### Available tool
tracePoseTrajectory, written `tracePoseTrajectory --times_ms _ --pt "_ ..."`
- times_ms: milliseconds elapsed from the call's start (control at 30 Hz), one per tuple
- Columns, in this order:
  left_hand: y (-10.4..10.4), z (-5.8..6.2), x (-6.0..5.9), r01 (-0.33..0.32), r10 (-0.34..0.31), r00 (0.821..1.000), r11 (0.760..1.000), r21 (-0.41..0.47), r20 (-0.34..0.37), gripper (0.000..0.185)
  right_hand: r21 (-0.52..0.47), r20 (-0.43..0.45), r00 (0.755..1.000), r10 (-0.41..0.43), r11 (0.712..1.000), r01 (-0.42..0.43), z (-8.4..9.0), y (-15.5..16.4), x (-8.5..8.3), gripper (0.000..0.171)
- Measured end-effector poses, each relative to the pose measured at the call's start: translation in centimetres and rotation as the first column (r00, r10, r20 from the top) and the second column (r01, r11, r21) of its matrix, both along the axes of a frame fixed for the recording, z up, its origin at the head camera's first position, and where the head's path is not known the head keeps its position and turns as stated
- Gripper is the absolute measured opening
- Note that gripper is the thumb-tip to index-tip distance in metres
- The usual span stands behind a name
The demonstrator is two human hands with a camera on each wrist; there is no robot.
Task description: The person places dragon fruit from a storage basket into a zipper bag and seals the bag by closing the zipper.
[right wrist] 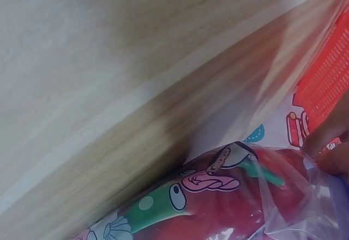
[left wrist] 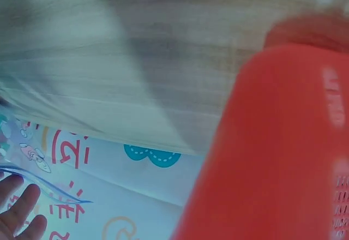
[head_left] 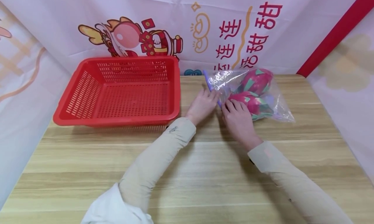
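A clear zip bag (head_left: 283, 113) with a blue-purple zip strip (head_left: 207, 80) lies at the back right of the table. Inside it are two pink-red dragon fruits with green scales, one farther back (head_left: 260, 81) and one nearer (head_left: 248, 100). My left hand (head_left: 203, 105) holds the bag's zip edge; its fingers (left wrist: 24, 202) show beside that edge in the left wrist view, with the thumb's grip hidden. Close by, my right hand (head_left: 239, 120) pinches the bag near the front end of the strip. In the right wrist view its fingertips (right wrist: 334, 155) grip the plastic.
A red plastic basket (head_left: 117, 121) with slotted walls stands at the left, close to my left forearm. Behind the wooden table (head_left: 204, 185) hangs a printed white cloth (head_left: 187, 29) with cartoon figures and red lettering.
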State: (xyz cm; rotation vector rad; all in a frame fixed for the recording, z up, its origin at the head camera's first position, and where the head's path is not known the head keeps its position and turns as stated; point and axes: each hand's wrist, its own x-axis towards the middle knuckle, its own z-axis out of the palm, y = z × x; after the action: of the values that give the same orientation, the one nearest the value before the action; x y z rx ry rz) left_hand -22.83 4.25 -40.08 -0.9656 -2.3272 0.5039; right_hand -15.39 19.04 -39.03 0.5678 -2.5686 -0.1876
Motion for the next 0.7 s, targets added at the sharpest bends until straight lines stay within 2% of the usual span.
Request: tracePoseTrajectory --times_ms 233,400,533,700 --pt "-0.1 0.1 -0.3 -0.064 0.063 0.998 0.997 0.032 0.032 0.035 0.010 -0.007 1.000 0.026 1.000 -0.026 0.1 0.3 0.1 0.031" --pt "-0.2 0.2 -0.4 -0.071 0.069 0.997 0.995 0.063 0.034 0.034 0.017 0.009 1.000 0.029 0.999 -0.029 0.3 0.2 0.1 0.030" --pt "-0.3 0.2 -0.5 -0.065 0.063 0.998 0.995 0.074 0.028 0.034 -0.008 -0.012 1.000 -0.003 1.000 0.003 0.4 -0.4 0.0 0.031" --pt "-0.3 0.3 -0.4 -0.065 0.063 0.998 0.995 0.071 0.023 0.034 -0.056 -0.008 0.996 -0.091 0.994 0.090 0.6 -1.6 -0.6 0.036"
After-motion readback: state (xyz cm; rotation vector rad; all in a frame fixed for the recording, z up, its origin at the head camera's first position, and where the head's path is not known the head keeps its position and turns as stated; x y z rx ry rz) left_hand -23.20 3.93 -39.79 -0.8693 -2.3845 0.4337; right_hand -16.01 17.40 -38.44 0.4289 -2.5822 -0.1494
